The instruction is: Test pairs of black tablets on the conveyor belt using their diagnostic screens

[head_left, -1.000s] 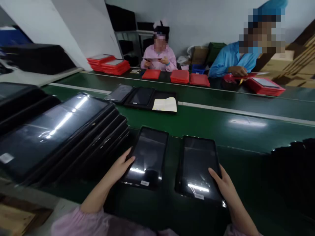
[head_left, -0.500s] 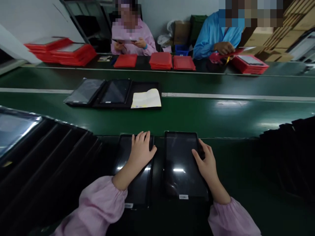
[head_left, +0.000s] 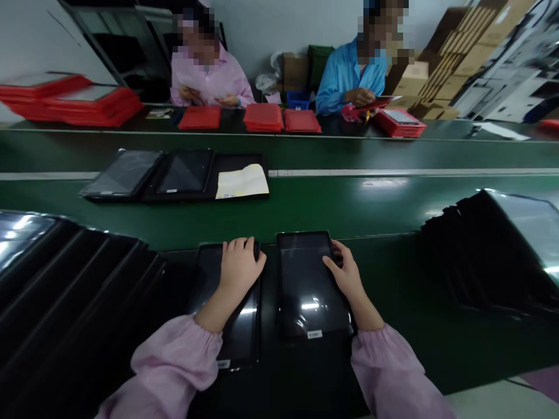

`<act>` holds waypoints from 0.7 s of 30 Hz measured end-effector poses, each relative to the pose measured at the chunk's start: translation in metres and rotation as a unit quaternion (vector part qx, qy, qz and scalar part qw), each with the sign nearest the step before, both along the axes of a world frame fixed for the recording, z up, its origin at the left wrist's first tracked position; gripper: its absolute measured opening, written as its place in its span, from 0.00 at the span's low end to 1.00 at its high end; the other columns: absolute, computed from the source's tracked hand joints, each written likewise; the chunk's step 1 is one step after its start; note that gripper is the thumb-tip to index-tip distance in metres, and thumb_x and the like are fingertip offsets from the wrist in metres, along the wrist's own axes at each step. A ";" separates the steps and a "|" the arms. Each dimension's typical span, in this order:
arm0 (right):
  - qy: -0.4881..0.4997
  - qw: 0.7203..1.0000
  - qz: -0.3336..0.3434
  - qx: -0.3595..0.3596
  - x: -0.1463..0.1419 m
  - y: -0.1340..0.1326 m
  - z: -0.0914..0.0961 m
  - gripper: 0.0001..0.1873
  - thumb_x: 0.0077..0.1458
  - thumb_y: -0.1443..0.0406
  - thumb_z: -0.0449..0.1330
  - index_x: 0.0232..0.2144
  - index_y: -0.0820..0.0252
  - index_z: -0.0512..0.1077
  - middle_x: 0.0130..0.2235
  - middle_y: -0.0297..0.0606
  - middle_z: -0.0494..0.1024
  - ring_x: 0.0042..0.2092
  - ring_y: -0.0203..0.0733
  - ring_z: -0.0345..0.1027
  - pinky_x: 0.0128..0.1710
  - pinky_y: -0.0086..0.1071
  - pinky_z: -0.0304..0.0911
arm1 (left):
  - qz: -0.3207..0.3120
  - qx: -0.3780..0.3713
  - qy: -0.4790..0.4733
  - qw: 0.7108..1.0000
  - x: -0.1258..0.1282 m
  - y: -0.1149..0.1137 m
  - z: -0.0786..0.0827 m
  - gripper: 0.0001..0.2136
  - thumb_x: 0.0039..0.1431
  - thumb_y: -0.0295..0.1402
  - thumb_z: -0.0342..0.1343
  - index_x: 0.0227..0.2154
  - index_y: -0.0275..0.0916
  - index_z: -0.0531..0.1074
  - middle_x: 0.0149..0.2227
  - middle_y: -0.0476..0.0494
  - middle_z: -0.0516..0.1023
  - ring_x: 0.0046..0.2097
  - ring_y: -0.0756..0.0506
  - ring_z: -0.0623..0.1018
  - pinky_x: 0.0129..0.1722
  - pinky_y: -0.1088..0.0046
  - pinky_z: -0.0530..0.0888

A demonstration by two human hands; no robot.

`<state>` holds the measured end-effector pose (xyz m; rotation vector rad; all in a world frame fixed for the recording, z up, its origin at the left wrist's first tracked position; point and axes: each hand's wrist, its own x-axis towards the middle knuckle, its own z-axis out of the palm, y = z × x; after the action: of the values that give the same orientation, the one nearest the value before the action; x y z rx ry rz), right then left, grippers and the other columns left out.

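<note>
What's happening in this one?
The person's left hand rests across the upper part of the left tablet; the right hand holds the right tablet by its edge. Both tablets lie on a green worktop between a left stack and a right stack. Across it, a co-worker in blue handles a red item.

The left tablet (head_left: 247,334) lies just beside the right tablet (head_left: 305,285) on the near side of the counter (head_left: 332,209), a gap between them. The left hand (head_left: 239,262) is over the first one's far end; the right hand (head_left: 346,272) is at the other's right edge. The left stack (head_left: 82,291) and right stack (head_left: 471,250) flank both. Farther back, toward the left, a paper (head_left: 243,181) lies right of two devices (head_left: 186,171). Across the counter, people (head_left: 212,78) are behind folders (head_left: 262,116).
</note>
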<state>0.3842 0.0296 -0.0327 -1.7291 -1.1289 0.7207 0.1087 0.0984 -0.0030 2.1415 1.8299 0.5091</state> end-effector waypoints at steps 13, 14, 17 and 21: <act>0.177 0.983 -0.007 0.045 -0.011 -0.046 0.005 0.17 0.69 0.56 0.65 0.55 0.57 0.76 0.58 0.44 0.79 0.56 0.49 0.77 0.57 0.50 0.74 | 0.183 -0.026 -0.352 0.917 -0.108 -0.070 0.002 0.23 0.62 0.35 0.58 0.60 0.37 0.77 0.67 0.28 0.75 0.74 0.30 0.66 0.73 0.48 0.61; 0.188 0.981 -0.004 0.045 -0.015 -0.050 0.005 0.17 0.69 0.56 0.65 0.55 0.57 0.76 0.59 0.44 0.79 0.56 0.49 0.76 0.58 0.50 0.74 | 0.208 -0.036 -0.382 0.900 -0.122 -0.084 -0.004 0.22 0.62 0.35 0.58 0.58 0.37 0.78 0.67 0.28 0.76 0.74 0.29 0.66 0.73 0.46 0.60; 0.215 0.976 0.003 0.046 -0.030 -0.055 0.004 0.18 0.69 0.56 0.65 0.57 0.57 0.76 0.60 0.44 0.78 0.57 0.49 0.76 0.58 0.51 0.74 | 0.220 -0.061 -0.482 0.846 -0.141 -0.116 -0.024 0.17 0.64 0.34 0.58 0.54 0.41 0.81 0.63 0.34 0.80 0.72 0.34 0.70 0.72 0.53 0.65; 0.234 0.971 0.020 0.041 -0.046 -0.049 0.007 0.19 0.69 0.56 0.65 0.57 0.57 0.75 0.59 0.44 0.78 0.56 0.49 0.77 0.56 0.50 0.75 | 0.193 -0.063 -0.599 0.775 -0.126 -0.132 -0.036 0.18 0.69 0.33 0.57 0.60 0.43 0.78 0.65 0.37 0.79 0.68 0.40 0.75 0.69 0.59 0.70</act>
<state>0.3385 -0.0198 -0.0260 -1.3719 -0.8509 1.0275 -0.0172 -0.0341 -0.0386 0.8167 1.3577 1.3716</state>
